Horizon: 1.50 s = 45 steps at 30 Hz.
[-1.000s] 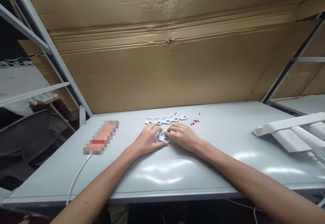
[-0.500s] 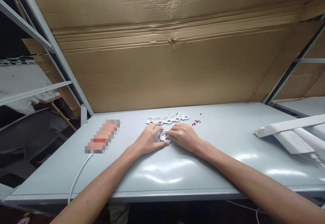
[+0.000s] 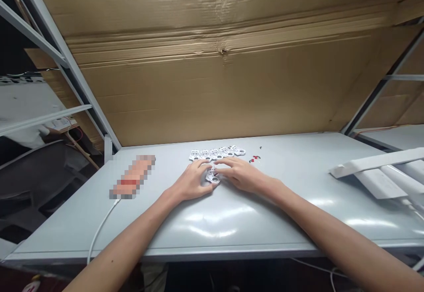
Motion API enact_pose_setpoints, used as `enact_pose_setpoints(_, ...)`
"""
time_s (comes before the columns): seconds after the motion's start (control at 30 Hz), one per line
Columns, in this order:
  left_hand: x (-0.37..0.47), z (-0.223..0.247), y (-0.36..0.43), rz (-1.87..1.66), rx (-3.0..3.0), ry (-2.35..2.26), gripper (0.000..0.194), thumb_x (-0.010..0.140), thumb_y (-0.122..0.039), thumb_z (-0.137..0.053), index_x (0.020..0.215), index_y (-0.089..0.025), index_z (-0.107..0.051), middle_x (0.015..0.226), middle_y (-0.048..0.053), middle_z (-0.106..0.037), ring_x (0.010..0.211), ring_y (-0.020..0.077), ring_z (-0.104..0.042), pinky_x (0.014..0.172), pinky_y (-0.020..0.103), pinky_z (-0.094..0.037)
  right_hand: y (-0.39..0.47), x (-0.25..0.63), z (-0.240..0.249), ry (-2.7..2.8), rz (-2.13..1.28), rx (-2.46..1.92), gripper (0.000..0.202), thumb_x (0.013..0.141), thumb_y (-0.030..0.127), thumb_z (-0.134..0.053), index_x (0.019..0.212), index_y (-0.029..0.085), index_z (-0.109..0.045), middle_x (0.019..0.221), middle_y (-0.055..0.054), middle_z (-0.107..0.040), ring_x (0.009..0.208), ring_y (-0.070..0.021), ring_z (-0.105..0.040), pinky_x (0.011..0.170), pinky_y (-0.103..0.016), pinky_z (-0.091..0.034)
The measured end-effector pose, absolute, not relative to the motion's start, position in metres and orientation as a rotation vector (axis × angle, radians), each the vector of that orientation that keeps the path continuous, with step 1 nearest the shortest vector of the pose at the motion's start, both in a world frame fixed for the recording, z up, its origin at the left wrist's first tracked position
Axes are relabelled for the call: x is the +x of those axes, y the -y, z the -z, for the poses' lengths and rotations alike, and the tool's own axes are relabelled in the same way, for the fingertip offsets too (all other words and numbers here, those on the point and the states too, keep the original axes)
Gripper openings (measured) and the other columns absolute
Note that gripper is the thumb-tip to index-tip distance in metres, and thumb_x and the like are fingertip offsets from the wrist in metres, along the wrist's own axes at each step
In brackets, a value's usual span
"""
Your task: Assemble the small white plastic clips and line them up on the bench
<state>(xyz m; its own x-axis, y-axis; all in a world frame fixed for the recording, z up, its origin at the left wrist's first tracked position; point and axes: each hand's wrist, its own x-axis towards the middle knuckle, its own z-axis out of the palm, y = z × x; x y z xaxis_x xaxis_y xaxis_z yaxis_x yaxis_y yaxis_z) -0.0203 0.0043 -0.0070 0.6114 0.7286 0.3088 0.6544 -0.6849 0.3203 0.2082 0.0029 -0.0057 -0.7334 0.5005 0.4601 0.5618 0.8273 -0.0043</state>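
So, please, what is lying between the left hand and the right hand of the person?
In the head view, one small white part with a ring-shaped end lies between the left hand and the right hand.

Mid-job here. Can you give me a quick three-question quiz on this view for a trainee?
1. Count: how many flat white plastic-looking pieces lie in the far row on the smooth light-grey table?

2. True or false: a separate white piece with a round ring lies between the thumb and index finger of the left hand.

3. Where do the small red and black bits lie?
A. Left of the row
B. Right of the row
C. Under the left hand

Key: 1. Five. 2. True. 3. B.
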Motion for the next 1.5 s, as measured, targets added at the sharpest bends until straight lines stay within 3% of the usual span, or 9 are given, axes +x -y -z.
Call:
enact_pose_setpoints(0.27, -0.022, 0.009, -0.007, -0.580, 2.642, -1.167, 0.057, 0.083, -0.051, -0.068, 0.129, -0.020, -0.057, 0.143, 0.016, -0.048, 0.135, 0.0325, -0.043, 0.111, 0.048, -0.039, 0.003, 0.213, -0.004, 2.586, -0.075, -0.775, 0.031, 0.088, 0.006, -0.055, 0.110, 0.022, -0.071, 0.133, -0.011, -0.062, 0.118, -0.0236, -0.060, 0.096, -0.041, -0.050)
enact_pose_setpoints(0.53, -0.046, -0.012, -0.012, -0.618, 2.756, -1.239, 0.046, 0.075, -0.052, -0.074, 0.108, -0.022, -0.063, 0.141, 0.014, -0.050, 0.133, 0.0327, -0.046, 0.110, 0.046, -0.040, 0.002, 0.218, 0.002, 2.545, -0.120, -0.889, 0.026, 0.097, 0.025, -0.051, 0.116, 0.019, -0.069, 0.130, -0.015, -0.063, 0.115, -0.0251, -0.062, 0.095, -0.042, -0.051)
enact_pose_setpoints(0.7, -0.081, -0.020, -0.031, -0.839, 2.658, -1.575, 0.047, 0.080, -0.053, -0.065, 0.113, -0.019, -0.058, 0.138, 0.015, -0.053, 0.130, 0.0330, -0.048, 0.109, 0.048, -0.039, -0.008, 0.231, 0.001, 2.456, -0.102, -1.001, 0.024, 0.095, 0.024, -0.053, 0.110, 0.019, -0.071, 0.123, -0.012, -0.067, 0.109, -0.0248, -0.064, 0.091, -0.040, -0.053)
enact_pose_setpoints(0.83, -0.094, -0.009, -0.047, -0.734, 2.515, -1.800, 0.052, 0.083, -0.053, -0.059, 0.121, -0.017, -0.055, 0.135, 0.015, -0.055, 0.127, 0.0336, -0.050, 0.107, 0.046, -0.041, -0.018, 0.247, 0.000, 2.341, -0.091, -1.168, 0.023, 0.094, 0.026, -0.053, 0.107, 0.021, -0.071, 0.121, -0.011, -0.068, 0.108, -0.0267, -0.064, 0.088, -0.041, -0.053)
enact_pose_setpoints(0.97, -0.097, 0.004, -0.056, -0.612, 2.459, -1.802, 0.051, 0.083, -0.053, -0.056, 0.120, -0.017, -0.058, 0.128, 0.015, -0.062, 0.120, 0.0346, -0.056, 0.102, 0.046, -0.045, -0.027, 0.265, -0.003, 2.288, -0.141, -1.345, 0.024, 0.094, 0.029, -0.051, 0.106, 0.021, -0.070, 0.120, -0.010, -0.068, 0.107, -0.0270, -0.063, 0.087, -0.040, -0.051)
enact_pose_setpoints(1.17, -0.095, 0.012, -0.064, -0.577, 2.454, -1.732, 0.056, 0.088, -0.050, -0.047, 0.132, -0.017, -0.053, 0.142, 0.014, -0.054, 0.132, 0.0314, -0.049, 0.110, 0.044, -0.039, -0.039, 0.297, -0.004, 2.153, -0.164, -1.607, 0.026, 0.092, 0.034, -0.051, 0.107, 0.022, -0.069, 0.121, -0.009, -0.067, 0.110, -0.0280, -0.062, 0.088, -0.038, -0.049)
enact_pose_setpoints(1.33, -0.090, 0.012, -0.073, -0.525, 2.461, -1.719, 0.060, 0.088, -0.047, -0.045, 0.139, -0.014, -0.046, 0.148, 0.016, -0.048, 0.138, 0.0314, -0.043, 0.113, 0.043, -0.035, -0.048, 0.316, -0.001, 2.117, -0.227, -1.688, 0.023, 0.089, 0.028, -0.050, 0.099, 0.022, -0.070, 0.117, -0.008, -0.069, 0.105, -0.0264, -0.063, 0.085, -0.035, -0.049)
enact_pose_setpoints(1.5, -0.089, 0.007, -0.082, -0.457, 2.455, -1.722, 0.062, 0.087, -0.043, -0.046, 0.142, -0.014, -0.042, 0.146, 0.018, -0.049, 0.138, 0.0339, -0.043, 0.110, 0.047, -0.038, -0.048, 0.319, -0.003, 2.184, -0.302, -1.630, 0.020, 0.086, 0.028, -0.052, 0.092, 0.024, -0.071, 0.113, -0.006, -0.069, 0.103, -0.0263, -0.064, 0.086, -0.037, -0.048)
